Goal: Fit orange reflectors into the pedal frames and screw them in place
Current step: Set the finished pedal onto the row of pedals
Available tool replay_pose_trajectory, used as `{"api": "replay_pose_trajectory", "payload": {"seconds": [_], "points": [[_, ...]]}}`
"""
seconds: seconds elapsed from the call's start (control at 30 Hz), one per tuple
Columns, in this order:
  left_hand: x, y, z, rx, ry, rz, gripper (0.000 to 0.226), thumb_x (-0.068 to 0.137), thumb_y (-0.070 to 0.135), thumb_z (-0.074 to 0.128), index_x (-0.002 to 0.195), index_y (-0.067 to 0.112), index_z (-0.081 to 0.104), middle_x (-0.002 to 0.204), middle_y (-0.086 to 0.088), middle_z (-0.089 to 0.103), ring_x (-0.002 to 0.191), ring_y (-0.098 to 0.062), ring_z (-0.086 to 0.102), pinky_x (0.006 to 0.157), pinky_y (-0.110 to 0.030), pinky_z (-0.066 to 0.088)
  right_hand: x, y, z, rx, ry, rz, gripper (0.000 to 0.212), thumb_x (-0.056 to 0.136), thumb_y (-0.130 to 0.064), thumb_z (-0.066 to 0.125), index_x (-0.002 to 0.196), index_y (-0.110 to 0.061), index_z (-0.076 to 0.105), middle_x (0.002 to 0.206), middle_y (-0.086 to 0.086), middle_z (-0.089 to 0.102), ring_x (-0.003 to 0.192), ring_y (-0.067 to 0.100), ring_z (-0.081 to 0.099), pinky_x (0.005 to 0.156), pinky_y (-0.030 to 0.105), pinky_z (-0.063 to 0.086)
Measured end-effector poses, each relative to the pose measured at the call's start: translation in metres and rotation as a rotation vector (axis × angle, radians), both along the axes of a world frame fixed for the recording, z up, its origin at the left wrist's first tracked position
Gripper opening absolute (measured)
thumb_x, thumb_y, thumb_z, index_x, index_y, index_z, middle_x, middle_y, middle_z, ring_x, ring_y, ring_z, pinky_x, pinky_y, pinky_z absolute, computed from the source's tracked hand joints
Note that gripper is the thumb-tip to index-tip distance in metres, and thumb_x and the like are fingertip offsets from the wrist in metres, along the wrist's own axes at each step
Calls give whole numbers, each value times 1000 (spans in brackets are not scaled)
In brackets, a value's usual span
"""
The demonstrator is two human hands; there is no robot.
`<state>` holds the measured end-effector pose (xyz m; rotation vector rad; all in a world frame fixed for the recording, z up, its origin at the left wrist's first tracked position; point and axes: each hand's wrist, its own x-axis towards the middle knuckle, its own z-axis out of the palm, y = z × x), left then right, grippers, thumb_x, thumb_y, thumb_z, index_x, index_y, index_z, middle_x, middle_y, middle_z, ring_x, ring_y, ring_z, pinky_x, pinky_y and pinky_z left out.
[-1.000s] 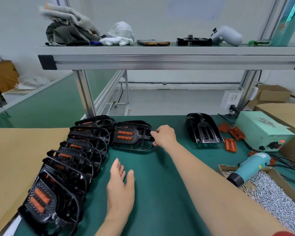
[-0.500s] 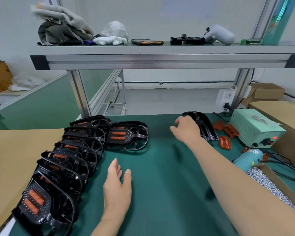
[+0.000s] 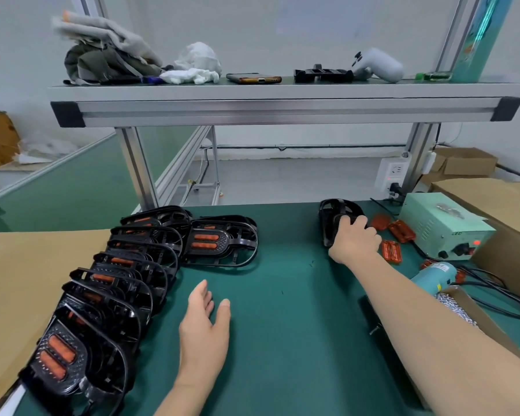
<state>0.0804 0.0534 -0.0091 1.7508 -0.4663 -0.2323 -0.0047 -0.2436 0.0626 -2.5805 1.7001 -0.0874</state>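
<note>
A black pedal frame without reflectors [image 3: 330, 216] lies at the back right of the green mat. My right hand [image 3: 353, 238] grips its near end, fingers curled over it. Loose orange reflectors [image 3: 391, 250] lie just right of that hand. A row of several finished pedal frames with orange reflectors [image 3: 108, 283] overlaps along the left, and one more finished frame [image 3: 219, 244] lies flat at the row's far end. My left hand [image 3: 204, 322] rests open on the mat in the middle, holding nothing.
A teal electric screwdriver [image 3: 433, 276] lies at the right beside a cardboard box of screws [image 3: 457, 307]. A pale green power supply [image 3: 442, 229] with cables stands behind it. An aluminium shelf [image 3: 282, 106] spans overhead. Cardboard sheets [image 3: 15, 265] flank the mat.
My right hand let go of the finished frame at the row's end, swung right and took hold of the empty frame. My left hand stayed on the mat.
</note>
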Motion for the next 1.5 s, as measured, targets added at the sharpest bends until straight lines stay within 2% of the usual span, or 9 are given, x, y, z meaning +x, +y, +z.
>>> {"api": "replay_pose_trajectory", "payload": {"seconds": [0.4, 0.63, 0.73, 0.83, 0.93, 1.03, 1.23, 1.37, 1.5], "points": [[-1, 0, 1, 34, -10, -6, 50, 96, 14, 61, 143, 14, 43, 143, -11, 53, 129, -18, 53, 104, -27, 37, -31, 46, 25, 5, 141, 222, 53, 87, -7, 59, 136, -7, 39, 128, 18, 42, 105, 34, 59, 72, 34, 42], [-2, 0, 4, -23, 17, 4, 37, 94, 19, 66, 129, 21, 54, 132, -3, 61, 116, -8, 60, 102, -27, 41, -45, 62, 43, 86, -332, 174, 79, 89, -5, 59, 154, -8, 14, 134, 23, 39, 111, 43, 56, 88, 44, 48], [-9, 0, 10, -104, 48, -31, 27, 90, 26, 72, 114, 27, 60, 116, 3, 68, 104, 0, 66, 104, -35, 48, -45, 89, 44, 228, -680, 220, 76, 86, -5, 56, 154, -16, 22, 131, 18, 47, 109, 39, 55, 92, 43, 49], [-16, -5, 26, -264, 306, -187, 58, 73, 52, 79, 118, 20, 61, 118, -7, 69, 103, -15, 71, 97, -39, 53, -39, 126, 34, 336, -828, 276, 79, 84, -3, 56, 155, -21, 25, 133, 11, 47, 112, 33, 54, 96, 42, 49], [-23, -15, 47, -280, 562, -378, 75, 63, 68, 78, 123, 29, 57, 128, -9, 61, 111, -25, 68, 95, -43, 55, -31, 158, 18, 330, -843, 365, 82, 86, -2, 54, 157, -23, 19, 130, 8, 43, 111, 30, 54, 96, 38, 47], [-29, -25, 64, -296, 657, -554, 61, 68, 73, 74, 119, 42, 65, 122, -7, 69, 108, -23, 69, 85, -42, 59, -27, 178, 6, 349, -784, 468, 85, 89, -5, 50, 158, -33, 9, 128, 1, 37, 106, 29, 57, 92, 41, 49], [-32, -43, 71, -241, 632, -435, 76, 63, 60, 79, 123, 17, 63, 87, -2, 68, 69, -13, 62, 70, -33, 49, -32, 177, 12, 439, -498, 635, 93, 92, -11, 56, 160, -30, -4, 143, 5, 32, 122, 32, 53, 101, 44, 45], [-26, -37, 59, -179, 559, -292, 98, 51, 56, 79, 138, 23, 46, 94, 1, 69, 85, -19, 63, 82, -38, 52, -44, 116, 52, 338, -189, 760, 62, 90, -5, 57, 149, -20, 45, 141, 6, 53, 130, 22, 51, 108, 27, 39], [-21, -24, 53, 24, 288, -320, 111, 47, 67, 77, 145, 44, 31, 121, 18, 62, 96, 3, 65, 93, -26, 45, -40, 17, 74, 112, -365, 271, 37, 88, -3, 48, 109, -18, 75, 118, 5, 72, 111, 25, 63, 94, 27, 49]]}}
